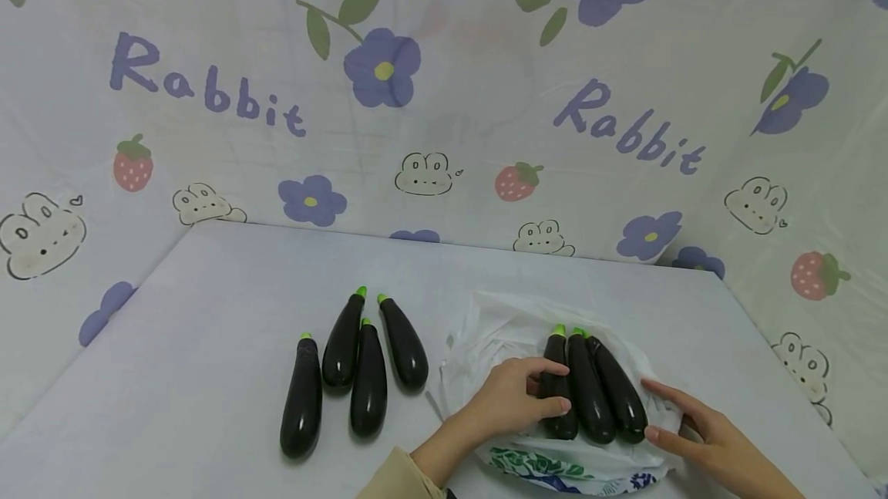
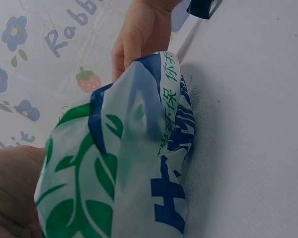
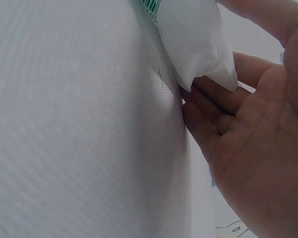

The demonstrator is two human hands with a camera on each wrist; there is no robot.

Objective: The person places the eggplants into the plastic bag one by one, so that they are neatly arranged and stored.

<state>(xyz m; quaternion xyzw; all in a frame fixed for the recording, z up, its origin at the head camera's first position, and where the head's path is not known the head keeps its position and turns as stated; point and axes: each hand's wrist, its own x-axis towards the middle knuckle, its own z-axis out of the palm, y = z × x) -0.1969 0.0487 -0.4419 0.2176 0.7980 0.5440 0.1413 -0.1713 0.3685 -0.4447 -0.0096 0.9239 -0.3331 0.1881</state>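
Three dark, glossy eggplants [image 1: 591, 391] with green stem ends lie side by side on a white plastic bag [image 1: 499, 321] printed in green and blue. My left hand [image 1: 516, 399] holds the leftmost of them, its thumb and index finger across the skin. On the other side, my right hand [image 1: 714, 437] has its fingers spread at the bag's right edge, thumb tip by the rightmost eggplant. The right wrist view shows the bag's side [image 3: 198, 44] against the loosely bent right fingers. In the left wrist view the printed bag [image 2: 134, 148] hides the eggplants.
Several more eggplants [image 1: 369, 383] lie loose on the white table [image 1: 173, 375], left of the bag. A patterned cloth [image 1: 444, 121] with rabbits and flowers hangs behind the table and along its sides.
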